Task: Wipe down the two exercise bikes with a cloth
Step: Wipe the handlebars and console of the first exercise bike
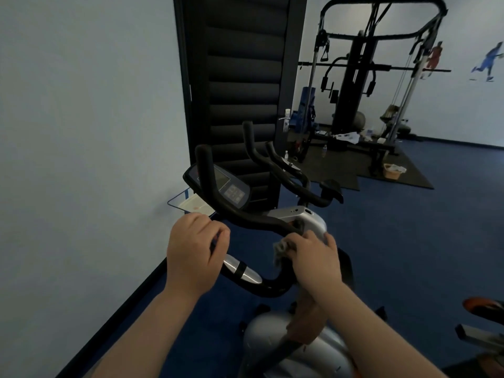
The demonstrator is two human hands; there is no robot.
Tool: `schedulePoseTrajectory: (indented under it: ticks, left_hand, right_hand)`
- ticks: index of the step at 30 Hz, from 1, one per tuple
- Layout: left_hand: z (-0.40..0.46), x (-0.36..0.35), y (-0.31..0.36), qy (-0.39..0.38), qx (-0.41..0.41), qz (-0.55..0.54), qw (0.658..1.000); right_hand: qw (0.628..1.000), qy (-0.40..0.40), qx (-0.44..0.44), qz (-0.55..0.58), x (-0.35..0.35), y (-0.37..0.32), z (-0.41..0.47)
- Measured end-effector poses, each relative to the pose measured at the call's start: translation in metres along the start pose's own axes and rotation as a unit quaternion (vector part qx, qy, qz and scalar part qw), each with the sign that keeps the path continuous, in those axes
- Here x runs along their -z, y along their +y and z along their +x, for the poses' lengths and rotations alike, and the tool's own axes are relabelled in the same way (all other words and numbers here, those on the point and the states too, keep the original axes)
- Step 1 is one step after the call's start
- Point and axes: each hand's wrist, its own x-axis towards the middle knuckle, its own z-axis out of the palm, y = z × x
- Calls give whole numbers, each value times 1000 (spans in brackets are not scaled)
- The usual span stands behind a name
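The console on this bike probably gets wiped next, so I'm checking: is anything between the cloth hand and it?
Partly. The right hand presses the cloth on the handlebar, whose black upright grip crosses in front of the console.

bike (286, 347): silver body, black handlebar, upright, under both hands
cloth (281, 248): grey, bunched in right hand (313, 260) on handlebar
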Motion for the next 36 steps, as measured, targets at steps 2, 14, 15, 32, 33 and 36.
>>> schedulePoseTrajectory:
  ticks: [2,14,15,32,33,36]
  left_hand:
    - [0,1,0,-5,-1,-1,1000]
    - [-1,-1,-1,-4,-4,18,1000]
    - [-1,-2,-2,-4,-5,23,1000]
    - [1,-15,-1,65,7,24,998]
    - [1,-15,-2,64,5,26,998]
    - [-1,-16,-5,57,0,47,997]
  right_hand:
    - [999,36,24,-34,-13,-12,-16]
    - [993,-17,89,-81,-1,-14,-15]
    - [997,-22,58,-52,3,-10,-10]
    - [930,16,75,359,-16,-47,-64]
    - [922,-6,91,376,-18,-43,-65]
    - [927,-4,112,358,-27,-33,-71]
